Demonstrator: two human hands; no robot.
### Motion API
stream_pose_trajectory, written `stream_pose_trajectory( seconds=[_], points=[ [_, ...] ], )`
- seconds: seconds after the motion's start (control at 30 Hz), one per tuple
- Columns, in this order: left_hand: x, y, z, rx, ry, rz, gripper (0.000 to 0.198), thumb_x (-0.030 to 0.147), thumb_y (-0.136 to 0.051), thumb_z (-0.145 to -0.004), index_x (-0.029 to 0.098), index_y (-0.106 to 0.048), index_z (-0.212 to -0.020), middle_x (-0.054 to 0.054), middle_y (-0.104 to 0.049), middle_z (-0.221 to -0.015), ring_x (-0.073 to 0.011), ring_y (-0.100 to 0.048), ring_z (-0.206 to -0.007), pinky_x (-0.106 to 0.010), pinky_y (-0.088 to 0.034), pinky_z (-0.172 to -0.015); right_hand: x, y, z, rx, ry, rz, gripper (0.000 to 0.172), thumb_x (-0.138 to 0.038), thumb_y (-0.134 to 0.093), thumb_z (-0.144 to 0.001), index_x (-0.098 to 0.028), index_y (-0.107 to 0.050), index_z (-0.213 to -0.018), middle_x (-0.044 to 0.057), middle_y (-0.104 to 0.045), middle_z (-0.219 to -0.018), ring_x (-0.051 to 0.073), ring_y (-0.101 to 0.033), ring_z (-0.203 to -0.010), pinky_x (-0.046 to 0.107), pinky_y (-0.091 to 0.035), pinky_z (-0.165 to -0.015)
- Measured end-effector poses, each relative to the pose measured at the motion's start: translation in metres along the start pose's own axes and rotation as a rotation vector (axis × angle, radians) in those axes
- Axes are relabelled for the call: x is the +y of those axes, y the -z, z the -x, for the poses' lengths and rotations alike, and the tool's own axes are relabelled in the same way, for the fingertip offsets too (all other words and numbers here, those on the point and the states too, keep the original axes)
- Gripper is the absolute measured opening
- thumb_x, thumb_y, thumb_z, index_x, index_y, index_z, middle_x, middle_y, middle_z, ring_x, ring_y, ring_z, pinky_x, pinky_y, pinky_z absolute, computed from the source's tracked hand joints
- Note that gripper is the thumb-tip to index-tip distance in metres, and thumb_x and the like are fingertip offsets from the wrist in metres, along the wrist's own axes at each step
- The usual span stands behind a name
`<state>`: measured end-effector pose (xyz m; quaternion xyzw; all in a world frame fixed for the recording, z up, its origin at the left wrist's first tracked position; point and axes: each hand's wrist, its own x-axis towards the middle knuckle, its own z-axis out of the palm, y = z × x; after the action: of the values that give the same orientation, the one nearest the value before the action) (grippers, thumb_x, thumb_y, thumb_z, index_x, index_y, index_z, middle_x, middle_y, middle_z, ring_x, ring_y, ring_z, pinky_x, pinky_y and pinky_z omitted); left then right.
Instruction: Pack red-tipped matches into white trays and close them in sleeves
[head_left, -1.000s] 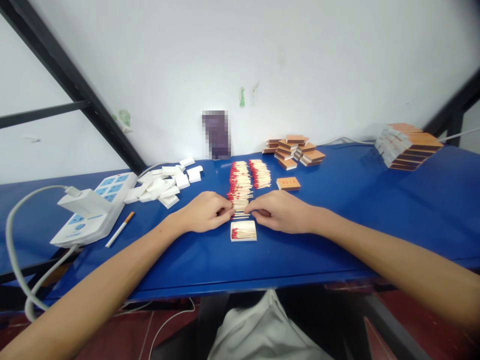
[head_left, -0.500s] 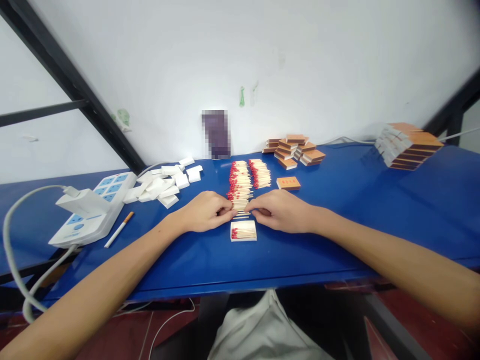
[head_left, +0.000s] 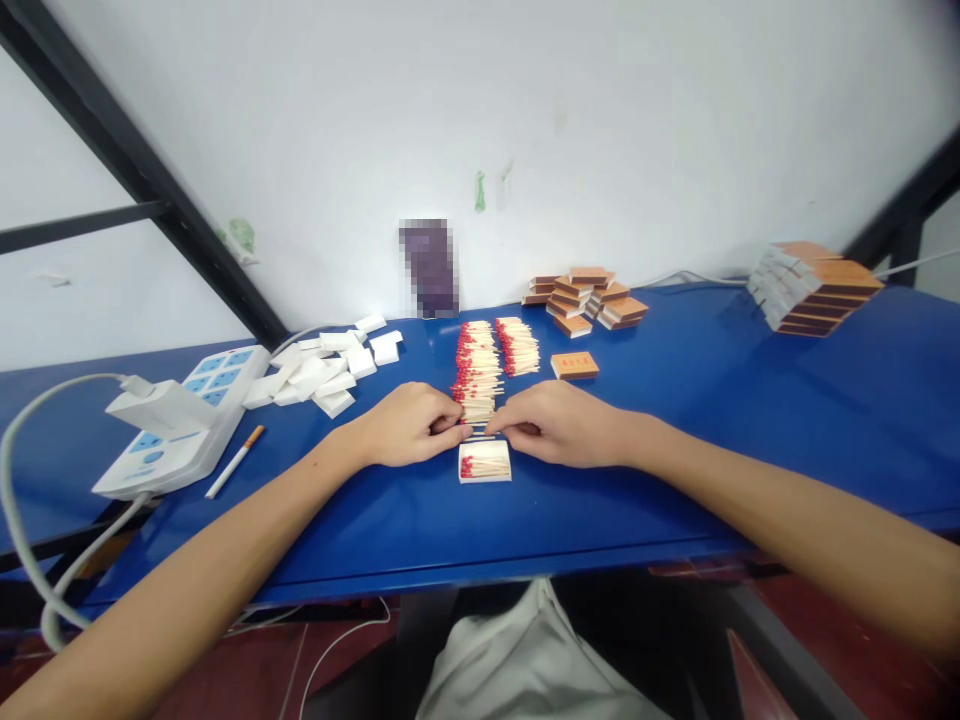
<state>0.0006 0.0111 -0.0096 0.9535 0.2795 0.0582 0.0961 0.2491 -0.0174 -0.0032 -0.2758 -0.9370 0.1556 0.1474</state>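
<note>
My left hand point(head_left: 409, 425) and my right hand point(head_left: 555, 423) rest on the blue table point(head_left: 675, 480), fingertips pinching the near end of a long row of red-tipped matches point(head_left: 478, 372) from both sides. Just in front of the hands lies an open white matchbox tray point(head_left: 484, 462) partly filled with matches. A second, shorter row of matches point(head_left: 517, 346) lies to the right of the first. One orange matchbox sleeve point(head_left: 574, 365) lies flat beyond my right hand.
White empty trays point(head_left: 330, 365) are heaped at the left. A white power strip point(head_left: 176, 420) with a plug and cable and a cigarette point(head_left: 238, 460) lie further left. Orange matchboxes point(head_left: 589, 298) are stacked at the back; a bigger stack point(head_left: 814, 288) stands far right.
Both hands stay at the near end of the match row, closing slightly toward each other. The view shifted a little left.
</note>
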Motion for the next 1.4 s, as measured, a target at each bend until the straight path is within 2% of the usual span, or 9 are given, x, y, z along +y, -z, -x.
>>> stream_pose_trajectory(
  seconds=[0.2, 0.43, 0.8, 1.0, 1.2, 1.4],
  points=[
    [0.0008, -0.0004, 0.0006, -0.002, 0.006, -0.011, 0.042, 0.040, -0.051, -0.094, 0.018, -0.034, -0.062, 0.004, -0.041, -0.056, -0.0111, -0.038, -0.054, -0.029, -0.030, -0.061, -0.0003, 0.0012, -0.0004, -0.013, -0.002, 0.001, 0.030, -0.012, -0.051, -0.089, -0.018, -0.074, -0.106, 0.004, -0.075, -0.090, 0.013, -0.062, -0.071, 0.024, -0.039, -0.064],
    [0.0014, 0.0004, 0.0001, -0.002, 0.017, -0.012, 0.042, 0.038, -0.054, -0.092, 0.018, -0.034, -0.061, 0.004, -0.041, -0.056, -0.0110, -0.038, -0.054, -0.029, -0.030, -0.061, -0.0014, 0.0016, -0.0005, -0.020, -0.008, 0.015, 0.027, -0.013, -0.049, -0.091, -0.017, -0.074, -0.102, 0.003, -0.072, -0.081, 0.013, -0.058, -0.066, 0.024, -0.036, -0.062],
    [0.0007, -0.0002, -0.0009, 0.013, 0.011, -0.008, 0.043, 0.040, -0.053, -0.093, 0.018, -0.035, -0.061, 0.004, -0.042, -0.055, -0.0109, -0.039, -0.053, -0.028, -0.029, -0.059, -0.0007, 0.0021, 0.0000, -0.031, -0.001, -0.011, 0.032, -0.012, -0.050, -0.090, -0.019, -0.074, -0.110, 0.003, -0.075, -0.089, 0.013, -0.061, -0.068, 0.024, -0.038, -0.062],
    [0.0000, -0.0009, -0.0008, 0.019, -0.011, 0.000, 0.042, 0.036, -0.047, -0.097, 0.018, -0.037, -0.060, 0.003, -0.044, -0.055, -0.0110, -0.041, -0.051, -0.028, -0.030, -0.059, 0.0014, -0.0002, 0.0000, -0.021, -0.005, -0.019, 0.032, -0.013, -0.050, -0.090, -0.018, -0.074, -0.112, 0.006, -0.076, -0.092, 0.016, -0.065, -0.076, 0.025, -0.042, -0.067],
    [0.0006, 0.0002, -0.0004, 0.024, -0.009, -0.012, 0.043, 0.037, -0.049, -0.096, 0.018, -0.037, -0.060, 0.003, -0.042, -0.055, -0.0109, -0.040, -0.051, -0.028, -0.031, -0.059, 0.0011, 0.0006, -0.0005, -0.018, -0.010, -0.007, 0.036, -0.013, -0.051, -0.090, -0.020, -0.070, -0.119, 0.001, -0.069, -0.075, 0.012, -0.056, -0.063, 0.024, -0.035, -0.060],
    [-0.0005, -0.0011, -0.0012, 0.019, 0.014, -0.024, 0.043, 0.035, -0.038, -0.102, 0.017, -0.052, -0.066, 0.000, -0.056, -0.062, -0.0118, -0.047, -0.055, -0.029, -0.031, -0.060, -0.0002, 0.0008, -0.0007, -0.007, -0.023, 0.007, 0.033, -0.015, -0.052, -0.091, -0.018, -0.069, -0.118, -0.001, -0.062, -0.068, 0.010, -0.048, -0.056, 0.024, -0.030, -0.058]
  ],
)
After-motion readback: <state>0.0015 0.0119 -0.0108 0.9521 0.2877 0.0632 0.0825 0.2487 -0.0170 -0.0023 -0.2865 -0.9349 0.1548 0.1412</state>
